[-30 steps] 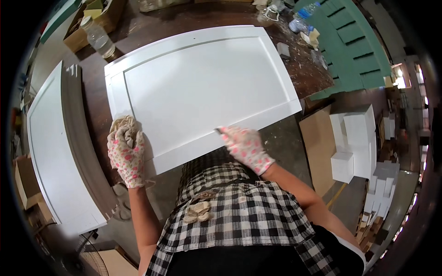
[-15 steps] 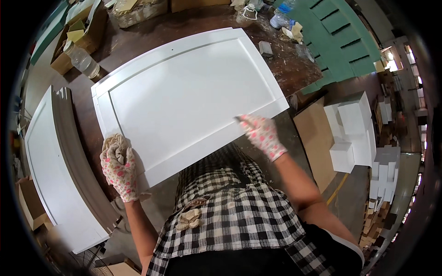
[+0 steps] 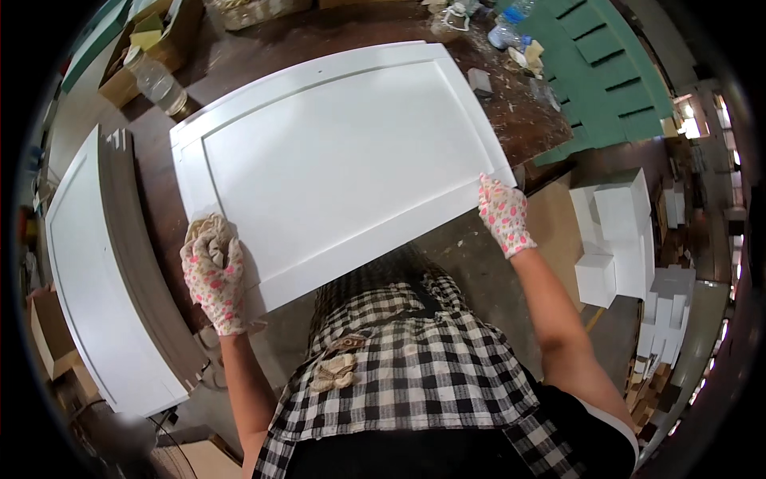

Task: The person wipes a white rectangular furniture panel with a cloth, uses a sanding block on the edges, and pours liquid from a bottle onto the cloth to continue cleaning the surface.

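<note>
A white framed door panel (image 3: 343, 152) with a curved far edge lies on the dark brown table (image 3: 263, 40), its near edge overhanging toward me. My left hand (image 3: 214, 279), in a flowered glove, is closed around a crumpled beige rag (image 3: 209, 233) at the panel's near left corner. The matching glove covers my right hand (image 3: 504, 215), which is closed at the near right corner; its fingertips rest on the top face and the thumb is hidden. Whether anything small is also in that hand, I cannot make out.
Stacked curved panels (image 3: 112, 279) stand at the left. A clear bottle (image 3: 155, 82) and a cardboard box (image 3: 120, 84) sit at the far left. At the far right are a grey block (image 3: 479, 81), plastic bottles (image 3: 507, 32) and a green slotted board (image 3: 598, 72). White boxes (image 3: 614, 231) stand at right.
My right hand has moved right along the panel's near edge to its corner. A small dark thing at its fingertips no longer shows. My left hand stays on the rag; the view has shifted slightly.
</note>
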Motion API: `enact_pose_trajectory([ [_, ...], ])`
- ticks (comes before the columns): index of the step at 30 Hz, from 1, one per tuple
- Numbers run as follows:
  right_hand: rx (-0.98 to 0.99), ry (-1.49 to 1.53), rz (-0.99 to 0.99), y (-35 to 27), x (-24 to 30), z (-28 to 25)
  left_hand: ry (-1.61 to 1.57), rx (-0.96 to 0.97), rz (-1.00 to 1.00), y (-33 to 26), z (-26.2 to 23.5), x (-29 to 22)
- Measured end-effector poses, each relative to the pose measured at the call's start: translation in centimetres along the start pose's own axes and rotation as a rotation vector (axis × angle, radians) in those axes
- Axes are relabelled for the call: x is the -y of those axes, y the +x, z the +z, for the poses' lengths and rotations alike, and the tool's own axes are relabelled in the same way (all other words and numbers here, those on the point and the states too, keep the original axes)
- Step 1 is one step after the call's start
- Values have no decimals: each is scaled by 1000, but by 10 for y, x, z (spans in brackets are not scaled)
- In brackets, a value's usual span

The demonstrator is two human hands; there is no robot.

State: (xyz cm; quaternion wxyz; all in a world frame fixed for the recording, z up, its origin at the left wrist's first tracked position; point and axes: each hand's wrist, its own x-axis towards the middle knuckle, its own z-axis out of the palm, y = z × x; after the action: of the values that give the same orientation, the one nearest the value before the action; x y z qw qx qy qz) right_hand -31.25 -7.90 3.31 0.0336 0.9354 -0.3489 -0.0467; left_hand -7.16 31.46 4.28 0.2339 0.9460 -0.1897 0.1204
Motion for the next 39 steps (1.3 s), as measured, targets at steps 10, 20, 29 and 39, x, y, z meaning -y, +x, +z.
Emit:
enact_pose_trajectory([
  [10, -109, 72, -957, -76, 238, -21, -72, 7, -88, 2, -4, -11],
  [20, 77, 746, -830, -58, 268, -27, -13, 35, -99, 0, -5, -4],
  [29, 201, 658, -785, -68, 263, -27, -54, -1, -107, -1, 2, -1],
  [39, 412, 688, -804, -69, 284, -36, -101, -89, -68, -2, 10, 3],
])
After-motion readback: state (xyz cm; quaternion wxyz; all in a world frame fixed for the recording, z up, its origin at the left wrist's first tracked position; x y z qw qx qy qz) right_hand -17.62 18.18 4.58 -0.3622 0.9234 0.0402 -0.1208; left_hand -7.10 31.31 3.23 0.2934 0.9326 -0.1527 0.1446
